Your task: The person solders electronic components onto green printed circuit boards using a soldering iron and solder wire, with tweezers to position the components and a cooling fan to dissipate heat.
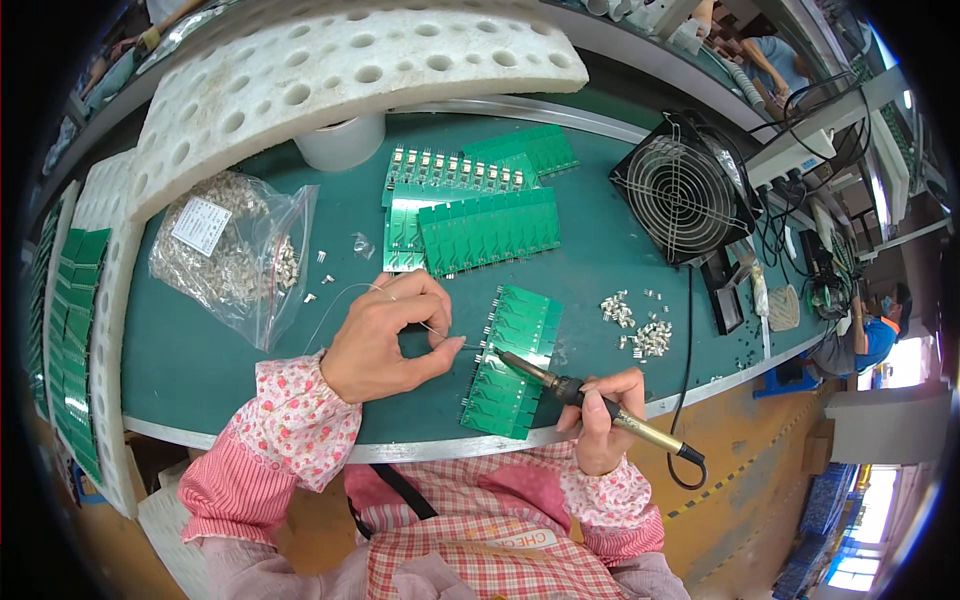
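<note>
A green circuit board panel [512, 375] lies flat near the bench's front edge, with a row of pins along its left side. My right hand [606, 415] grips a soldering iron [568, 390] by its handle, and the iron's tip rests at the pin row. From the left, my left hand [390, 340] pinches a thin solder wire [335, 305] between thumb and fingers. The wire's end reaches the board beside the iron tip. Behind the hands lie several stacked green circuit board panels [490, 225], one row of them carrying white connectors.
A clear bag of small white connectors [230, 245] lies at left, with a few loose ones nearby. More loose connectors [650, 338] lie right of the board. A black fan [685, 190] stands back right. White foam [370, 55] with holes borders the back and left.
</note>
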A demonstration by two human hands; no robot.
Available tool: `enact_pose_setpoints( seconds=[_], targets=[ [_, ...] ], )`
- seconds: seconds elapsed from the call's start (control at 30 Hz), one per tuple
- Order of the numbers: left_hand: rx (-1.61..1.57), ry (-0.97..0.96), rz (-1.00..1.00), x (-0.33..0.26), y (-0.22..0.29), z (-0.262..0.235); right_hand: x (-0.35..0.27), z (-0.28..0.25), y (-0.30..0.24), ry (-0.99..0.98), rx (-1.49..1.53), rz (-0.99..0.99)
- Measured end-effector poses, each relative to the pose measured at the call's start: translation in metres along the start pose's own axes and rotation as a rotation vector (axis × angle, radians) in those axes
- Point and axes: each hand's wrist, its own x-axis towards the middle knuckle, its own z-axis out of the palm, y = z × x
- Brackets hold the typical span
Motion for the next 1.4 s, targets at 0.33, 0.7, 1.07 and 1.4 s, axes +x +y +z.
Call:
enact_pose_setpoints(
  seconds=[0.33, 0.7, 1.07, 1.4],
  targets=[
    [0.043, -0.013, 0.021, 0.0007, 0.0004, 0.0015, 0.0009, 0.0007, -0.0015, 0.000, -0.104, 0.011],
    [0.089, -0.055, -0.016, -0.0003, 0.0014, 0.0006, 0.0012, -0.0004, -0.0012, -0.038, -0.138, -0.010],
    [0.091, -0.010, 0.045, -0.0006, -0.0005, 0.0042, 0.0006, -0.0003, 0.0013, -0.072, -0.129, -0.063],
    [0.138, -0.039, 0.020, -0.0006, 0.0010, 0.0023, 0.0009, -0.0006, 0.0013, -0.111, -0.162, -0.136]
  ],
)
